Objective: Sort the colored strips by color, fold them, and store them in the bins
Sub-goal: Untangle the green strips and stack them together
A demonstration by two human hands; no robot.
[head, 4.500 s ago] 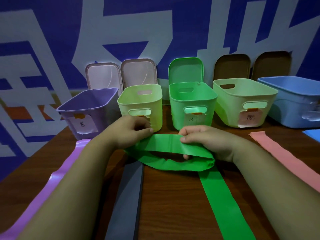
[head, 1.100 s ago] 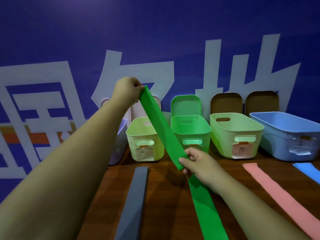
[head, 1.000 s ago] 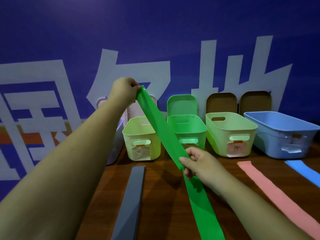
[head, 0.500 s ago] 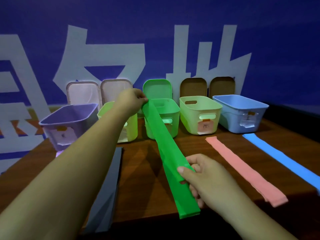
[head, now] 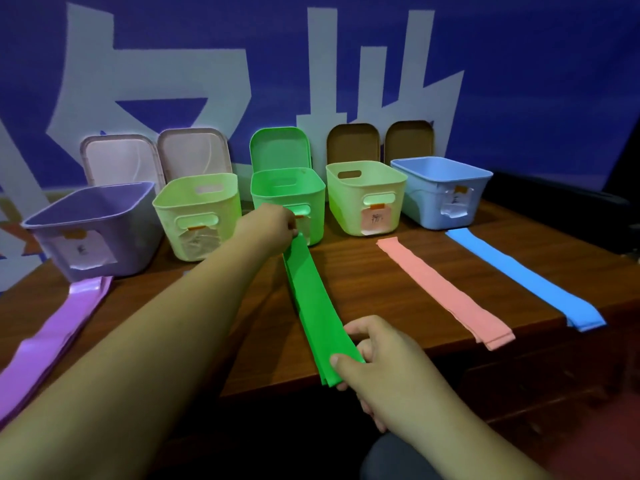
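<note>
My right fingers [head: 341, 362] were clamped on the near end of the green strip [head: 316, 308], thumb on top and the others curled under it, right at the counter's front edge. My left fingers [head: 292, 231] pinched the far end, my arm reaching out across the counter [head: 363, 282], with that end held just in front of the green bin [head: 313, 194]. Between the two grips the strip ran straight and low, doubled into several layers that showed at the near end; I could not tell whether it lay on the wood or just above it. To its right a pink strip [head: 446, 292] lay flat, its near end at the counter's edge, and beyond that a blue strip [head: 523, 275] lay alongside, the two apart from each other. At far left a purple strip [head: 59, 323] trailed from the purple bin [head: 138, 237] toward me. The bins stood in a row at the back: purple, a pale green bin [head: 228, 216], the green one, a second pale bin [head: 346, 213] with a pink label, and a blue bin [head: 440, 192]. All were open, and lids stood propped behind them: two pink lids [head: 121, 161], a green lid [head: 280, 147] and two brown lids [head: 353, 143]. Behind everything hung a blue wall [head: 519, 81] with large white characters.
</note>
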